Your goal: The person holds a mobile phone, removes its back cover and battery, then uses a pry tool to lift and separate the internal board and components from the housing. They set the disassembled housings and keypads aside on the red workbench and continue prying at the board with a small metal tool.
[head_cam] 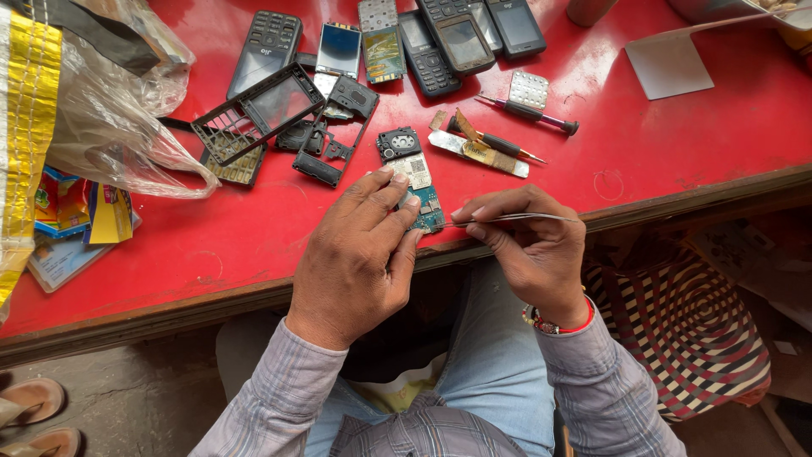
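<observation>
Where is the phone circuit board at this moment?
In the head view, the circuit board lies near the front edge of the red table, under the left hand's fingertips, just left of the tweezers in the right hand.

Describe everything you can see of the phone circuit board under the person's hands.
The circuit board is a narrow bare board lying flat near the red table's front edge. Its far end carries a round black part, its middle a pale label, its near end blue-green. The left hand's fingers press on it; the metal tweezers in the right hand point at its near corner.
</observation>
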`<action>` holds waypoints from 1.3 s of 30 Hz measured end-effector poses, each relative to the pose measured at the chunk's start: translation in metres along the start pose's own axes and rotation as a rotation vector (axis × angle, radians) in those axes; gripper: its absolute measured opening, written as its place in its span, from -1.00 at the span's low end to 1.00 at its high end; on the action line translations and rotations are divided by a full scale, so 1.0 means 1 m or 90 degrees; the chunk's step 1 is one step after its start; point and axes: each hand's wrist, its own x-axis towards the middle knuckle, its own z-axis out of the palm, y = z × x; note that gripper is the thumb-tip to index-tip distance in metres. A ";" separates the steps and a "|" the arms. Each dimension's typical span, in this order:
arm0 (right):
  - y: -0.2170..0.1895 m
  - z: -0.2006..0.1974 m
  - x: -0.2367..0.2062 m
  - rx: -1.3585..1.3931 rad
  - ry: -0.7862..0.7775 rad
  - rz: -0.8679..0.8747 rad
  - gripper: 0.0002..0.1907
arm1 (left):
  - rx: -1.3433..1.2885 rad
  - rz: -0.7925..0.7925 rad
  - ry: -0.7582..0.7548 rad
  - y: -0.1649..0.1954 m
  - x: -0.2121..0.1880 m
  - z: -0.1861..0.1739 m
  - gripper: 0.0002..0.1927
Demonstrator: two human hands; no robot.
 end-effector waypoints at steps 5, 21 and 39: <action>0.000 -0.001 0.000 0.028 -0.008 0.000 -0.81 | -0.003 0.003 -0.001 0.000 0.001 0.000 -0.74; -0.003 0.010 -0.012 -0.078 0.029 -0.076 -0.83 | -0.004 0.002 0.001 0.000 -0.001 0.000 -0.74; -0.019 0.035 -0.018 -0.351 0.088 -0.233 -0.85 | 0.002 0.004 0.008 0.000 -0.002 0.001 -0.74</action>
